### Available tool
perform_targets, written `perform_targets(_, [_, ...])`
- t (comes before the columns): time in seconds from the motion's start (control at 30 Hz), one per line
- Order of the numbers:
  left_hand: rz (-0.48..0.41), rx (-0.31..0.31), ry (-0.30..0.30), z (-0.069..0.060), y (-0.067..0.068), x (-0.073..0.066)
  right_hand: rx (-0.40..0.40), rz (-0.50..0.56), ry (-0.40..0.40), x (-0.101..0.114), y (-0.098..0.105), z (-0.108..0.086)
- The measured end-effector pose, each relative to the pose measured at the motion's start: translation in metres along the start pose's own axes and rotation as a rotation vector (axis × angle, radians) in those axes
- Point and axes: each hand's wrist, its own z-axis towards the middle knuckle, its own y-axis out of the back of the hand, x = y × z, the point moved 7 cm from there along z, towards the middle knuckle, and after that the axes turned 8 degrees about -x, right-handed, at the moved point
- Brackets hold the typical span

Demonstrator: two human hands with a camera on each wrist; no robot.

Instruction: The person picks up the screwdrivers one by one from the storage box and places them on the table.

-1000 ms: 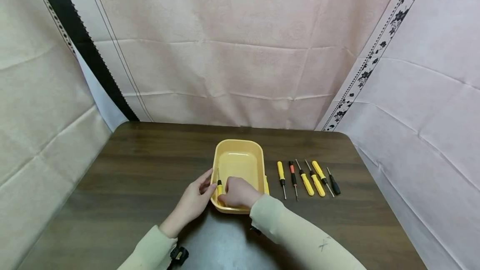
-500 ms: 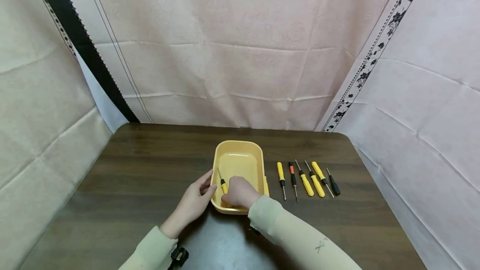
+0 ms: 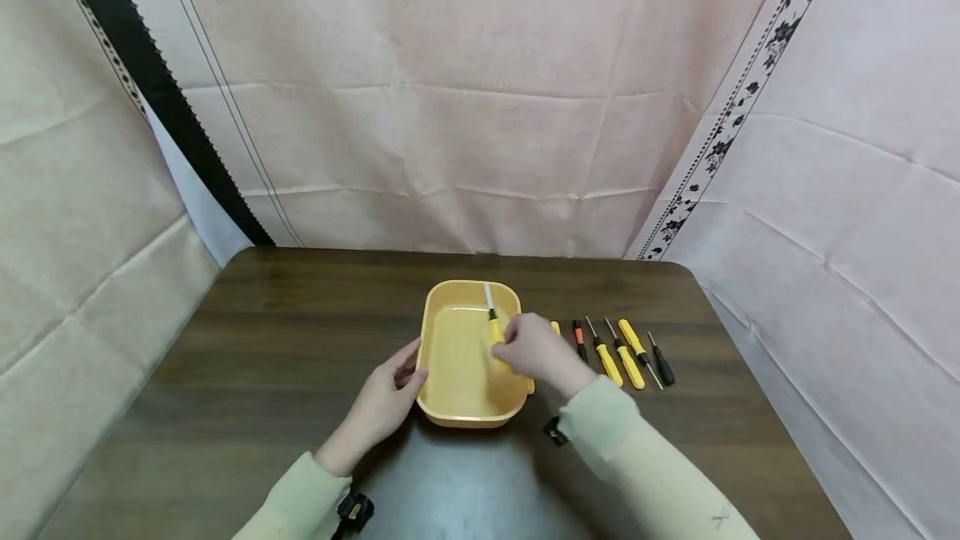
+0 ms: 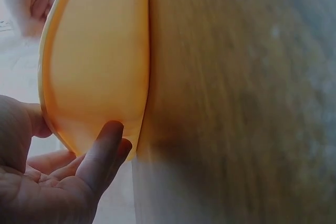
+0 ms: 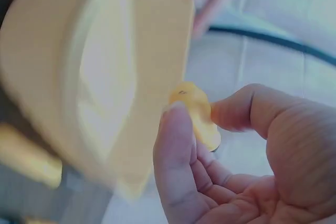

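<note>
My left hand (image 3: 384, 402) holds the near left side of a yellow plastic tray (image 3: 453, 357). In the left wrist view, the thumb is at the rim of the tray (image 4: 100, 51) and the fingers lie against its outer wall. My right hand (image 3: 542, 350) pinches a screwdriver (image 3: 496, 328) by its yellow handle, above the tray's right side. Its shaft points away from me, past a black collar. The right wrist view shows the butt of the handle (image 5: 191, 106) between thumb and fingers. No other tool shows in the tray.
Right of the tray lie several screwdrivers in a row: a red-and-black one (image 3: 579, 342), yellow ones (image 3: 629, 367) and a black one (image 3: 663, 365). One yellow handle (image 3: 555, 327) is mostly hidden by my right hand. A small yellow piece (image 3: 531, 387) sits against the tray's right side.
My right hand has lifted the screwdriver from the tray's left side and carried it right and away from me. The left hand stays on the tray.
</note>
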Motion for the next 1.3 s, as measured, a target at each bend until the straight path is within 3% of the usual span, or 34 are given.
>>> perform_targets(0.1, [-0.007,0.004,0.005,-0.004,0.000,0.001,-0.044,0.025,-0.055,-0.034,0.029,-0.002])
perform_targets(0.33, [-0.084,0.043,0.049,-0.017,0.001,0.001,-0.088,-0.133,-0.147,-0.132,0.093,-0.013])
perform_targets(0.6, [-0.125,0.040,0.077,-0.023,0.004,0.000,-0.080,-0.270,-0.252,-0.211,0.138,-0.032])
perform_targets(0.77, [-0.098,0.021,0.070,-0.024,0.008,-0.001,-0.072,-0.346,-0.256,-0.236,0.144,-0.039])
perform_targets(0.97, [-0.060,-0.020,0.058,-0.025,0.016,-0.003,-0.038,-0.343,-0.251,-0.248,0.133,-0.043])
perform_targets(1.3, [0.001,-0.059,0.026,-0.022,0.010,-0.004,-0.011,-0.335,-0.304,-0.263,0.125,-0.054])
